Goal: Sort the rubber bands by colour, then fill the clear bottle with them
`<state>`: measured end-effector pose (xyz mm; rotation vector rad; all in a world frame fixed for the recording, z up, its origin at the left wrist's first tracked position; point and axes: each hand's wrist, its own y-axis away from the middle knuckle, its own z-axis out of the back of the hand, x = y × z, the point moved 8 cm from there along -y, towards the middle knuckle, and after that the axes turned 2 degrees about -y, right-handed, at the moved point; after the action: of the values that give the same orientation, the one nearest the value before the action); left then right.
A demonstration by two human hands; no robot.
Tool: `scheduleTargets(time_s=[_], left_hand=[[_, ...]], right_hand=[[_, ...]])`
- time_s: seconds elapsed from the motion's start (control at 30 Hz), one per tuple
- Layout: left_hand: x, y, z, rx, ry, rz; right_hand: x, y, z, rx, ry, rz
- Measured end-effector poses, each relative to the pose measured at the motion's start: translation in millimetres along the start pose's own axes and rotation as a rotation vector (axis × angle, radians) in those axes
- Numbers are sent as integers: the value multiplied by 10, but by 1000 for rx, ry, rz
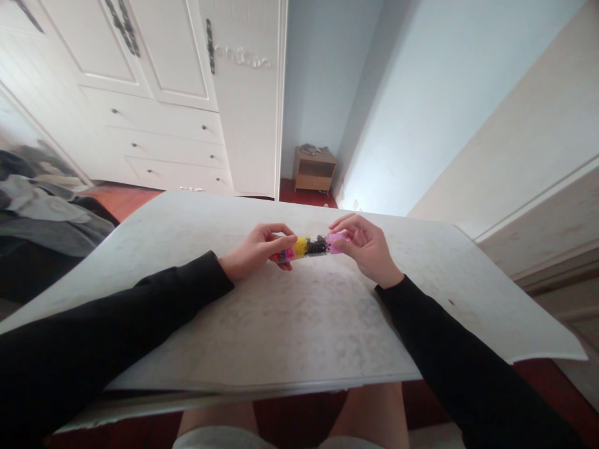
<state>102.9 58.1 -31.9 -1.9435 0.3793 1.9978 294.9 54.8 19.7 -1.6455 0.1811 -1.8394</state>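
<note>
Between my two hands, over the far half of the white table (290,324), lies a clear tube (309,246) packed with small coloured bands in yellow, black, pink and blue sections. My left hand (264,246) is closed around the tube's left end, thumb on top. At the other end is a pink cap (336,242), which the thumb and fingers of my right hand (367,246) pinch. The fingers hide part of each end. Whether the cap is seated on the tube or loose, I cannot tell.
A white wardrobe (253,125) with drawers stands behind the table at the left. Beyond is a small wooden nightstand (314,171) with grey cloth on it. Dark and grey clothes (51,231) are heaped at the far left. A tiny dark speck (451,302) marks the table's right side.
</note>
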Motion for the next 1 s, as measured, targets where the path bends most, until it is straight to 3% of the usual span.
scheduleTargets(time_s=[0.13,0.23,0.6,0.7,0.83,0.93,1.0], left_hand=[[-9,5,18,-25,-28,-2],[-1,-5,61,-72,-36,-6],[26,-27,113,-109,17,-7],[26,-25,102,-96,3,-7],[27,-21,62,-59,-31,2],[26,-19,63,-63,-28,0],[29,-20,80,-82,-27,-3]], right_hand=[[-208,15,-26,38,117,-164],[-242,23,-27,71,203,-178],[16,-5,-28,134,137,111],[55,0,-34,121,108,134],[-60,-6,-11,40,43,-12],[-244,15,3,6,108,-199],[-288,23,3,18,150,-226]])
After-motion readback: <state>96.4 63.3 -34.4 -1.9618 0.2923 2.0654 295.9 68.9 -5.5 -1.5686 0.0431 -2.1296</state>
